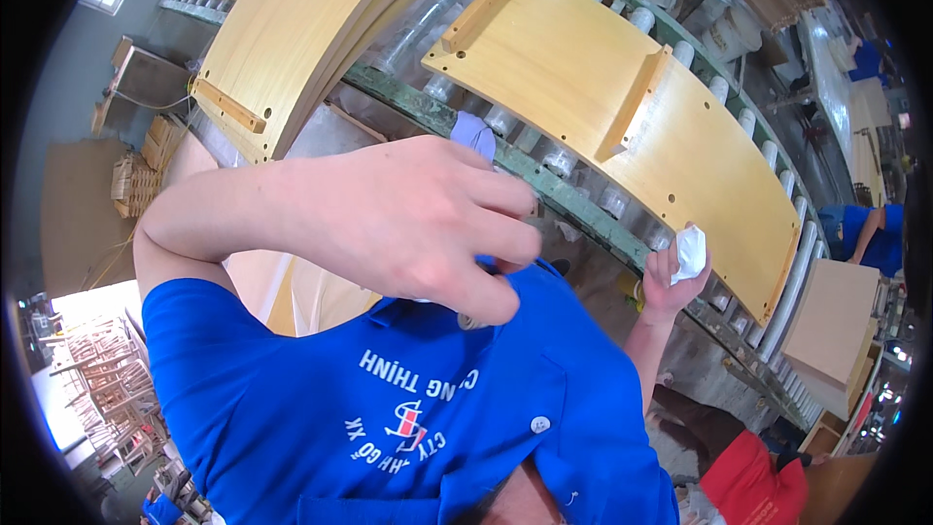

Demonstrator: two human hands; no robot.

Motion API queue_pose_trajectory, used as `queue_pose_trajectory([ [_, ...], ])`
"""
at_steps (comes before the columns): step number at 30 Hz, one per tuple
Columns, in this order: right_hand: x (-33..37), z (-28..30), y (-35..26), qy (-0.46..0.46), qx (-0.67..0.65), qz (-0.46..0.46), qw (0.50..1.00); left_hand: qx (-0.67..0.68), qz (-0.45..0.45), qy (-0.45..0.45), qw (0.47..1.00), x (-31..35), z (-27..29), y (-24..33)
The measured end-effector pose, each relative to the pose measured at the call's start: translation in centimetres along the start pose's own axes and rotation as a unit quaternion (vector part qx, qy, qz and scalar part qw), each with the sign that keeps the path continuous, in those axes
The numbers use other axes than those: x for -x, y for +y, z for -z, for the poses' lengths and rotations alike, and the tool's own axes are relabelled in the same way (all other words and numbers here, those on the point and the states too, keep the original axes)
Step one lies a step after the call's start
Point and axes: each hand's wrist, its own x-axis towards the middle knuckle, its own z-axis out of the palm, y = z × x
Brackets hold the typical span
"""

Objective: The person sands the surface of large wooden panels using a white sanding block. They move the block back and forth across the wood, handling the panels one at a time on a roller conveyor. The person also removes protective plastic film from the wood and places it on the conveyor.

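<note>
My left hand (418, 219) hovers large in front of my blue shirt, its fingers curled inward. A small brownish round thing (468, 321) shows below the thumb; what the fingers hold, if anything, is hidden. At the near edge of a curved wooden panel (554, 49), my right hand (671, 277) is closed around a white folded cloth or paper pad (689, 255). This light yellow panel lies on a roller conveyor (603, 219). Wooden cleats (637, 102) cross the panel, and several small dark holes dot its surface.
A stack of similar curved panels (292, 24) stands on the left. A lilac cloth (473, 134) hangs on the green conveyor rail. Cardboard-coloured boards (831, 321) rest at the right. A person in red (753, 481) and another in blue (860, 233) are nearby.
</note>
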Motion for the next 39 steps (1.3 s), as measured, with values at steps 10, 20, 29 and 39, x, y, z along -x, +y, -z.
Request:
queue_pose_trajectory([
  [10,0.7,-1.0,1.8,0.017,0.012,0.007,1.000,-0.005,0.102,-0.152,0.983,1.6,1.5,1.8],
  [20,1.0,-1.7,3.0,0.099,0.009,-0.032,0.995,0.161,0.124,-0.335,0.920,1.2,-2.1,-0.5],
  [29,3.0,-1.3,3.7,0.060,0.033,-0.047,0.996,0.398,0.206,-0.449,0.773,-0.4,-2.0,-4.6],
  [39,4.4,-1.3,5.0,0.112,0.040,-0.064,0.991,0.166,0.120,-0.227,0.952,2.5,-4.0,-1.1],
])
